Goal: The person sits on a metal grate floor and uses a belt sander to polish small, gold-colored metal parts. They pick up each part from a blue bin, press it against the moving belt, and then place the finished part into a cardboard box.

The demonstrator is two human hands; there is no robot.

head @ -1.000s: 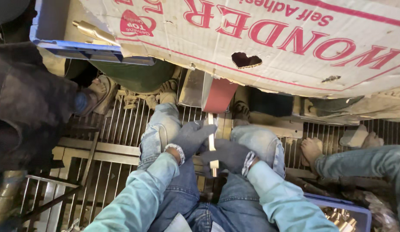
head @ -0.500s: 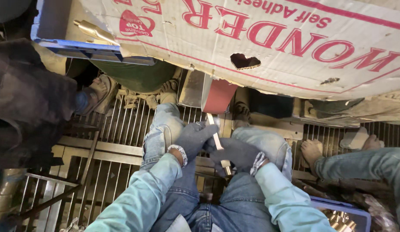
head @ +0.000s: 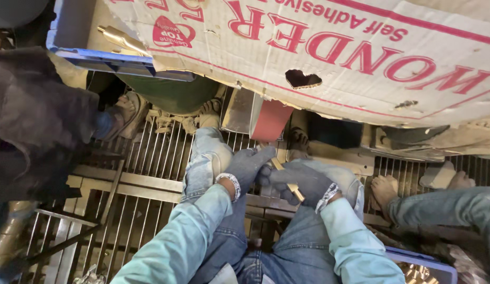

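Brass rod (head: 288, 179), thin, pale gold, gripped by gloved left hand (head: 246, 167) and right hand (head: 300, 180)

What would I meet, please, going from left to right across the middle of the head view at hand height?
Dark garment → left hand → slim brass-coloured piece → right hand → another person's bare foot → that person's denim leg.

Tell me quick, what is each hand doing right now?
Left hand: in a dark grey glove, closed on the upper end of the thin brass-coloured metal strip.
Right hand: gloved too, closed around the strip's lower part.
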